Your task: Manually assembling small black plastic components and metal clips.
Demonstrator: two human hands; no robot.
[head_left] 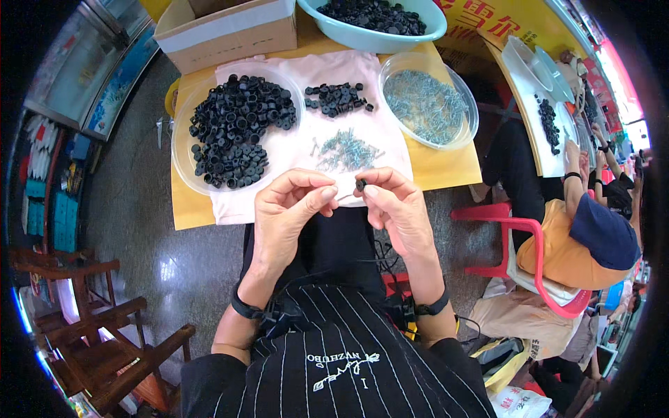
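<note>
My right hand pinches a small round black plastic cap between thumb and forefinger, just over the table's near edge. Facing it, my left hand is closed in a pinch; whatever its fingertips hold is too small to make out. Beyond my fingers lies a loose pile of silvery screws on a pale pink cloth. Farther back on the cloth is a heap of small black plastic parts. A round clear tray on the left is filled with more black caps.
At the right, a clear round tub holds many screws. Behind stand a cardboard box and a light blue basin of black parts. A person in an orange and navy top sits on a pink chair at another table.
</note>
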